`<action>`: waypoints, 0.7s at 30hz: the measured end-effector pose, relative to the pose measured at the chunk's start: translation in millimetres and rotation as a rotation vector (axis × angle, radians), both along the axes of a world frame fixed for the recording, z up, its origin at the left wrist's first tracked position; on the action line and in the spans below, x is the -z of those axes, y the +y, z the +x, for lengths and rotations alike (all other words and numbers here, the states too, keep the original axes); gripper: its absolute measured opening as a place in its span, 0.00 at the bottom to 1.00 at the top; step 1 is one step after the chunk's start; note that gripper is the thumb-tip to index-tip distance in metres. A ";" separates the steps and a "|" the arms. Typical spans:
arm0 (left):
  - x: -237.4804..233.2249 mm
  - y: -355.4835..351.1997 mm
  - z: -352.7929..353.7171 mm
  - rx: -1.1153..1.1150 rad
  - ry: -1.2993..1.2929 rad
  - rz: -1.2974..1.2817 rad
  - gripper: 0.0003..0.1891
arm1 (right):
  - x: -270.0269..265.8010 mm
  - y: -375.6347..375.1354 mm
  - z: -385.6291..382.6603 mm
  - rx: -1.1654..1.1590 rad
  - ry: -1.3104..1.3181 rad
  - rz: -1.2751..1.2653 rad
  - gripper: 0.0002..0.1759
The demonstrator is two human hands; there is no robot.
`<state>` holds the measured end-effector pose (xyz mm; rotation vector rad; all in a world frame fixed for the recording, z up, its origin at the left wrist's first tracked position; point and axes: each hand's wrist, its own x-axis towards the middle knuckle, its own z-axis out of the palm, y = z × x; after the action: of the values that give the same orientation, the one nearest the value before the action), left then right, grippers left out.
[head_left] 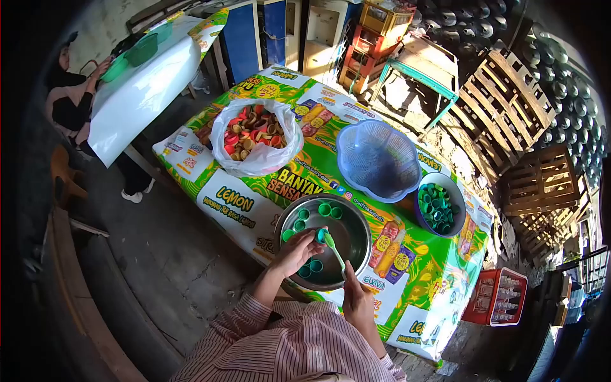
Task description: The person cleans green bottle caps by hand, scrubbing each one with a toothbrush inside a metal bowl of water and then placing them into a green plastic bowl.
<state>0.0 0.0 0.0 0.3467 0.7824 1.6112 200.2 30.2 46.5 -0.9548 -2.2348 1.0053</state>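
Currently pinches a teal cap in the left hand, just above the steel bowl of green caps. Grips a green brush in the closed right hand, bristles against that cap

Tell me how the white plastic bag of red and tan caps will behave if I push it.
Probably floppy: the white plastic bag has thin, crumpled walls rolled open, so it would likely sag rather than slide. The heaped red and tan caps look loose; some may spill.
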 end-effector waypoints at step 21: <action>-21.8 1.1 -5.7 -0.107 0.706 -0.060 0.16 | -25.3 4.2 -4.0 0.009 -0.323 0.186 0.27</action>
<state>-5.7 1.1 21.8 0.8665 1.3947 1.5622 196.2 34.5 71.8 -1.1052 -2.5301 0.6599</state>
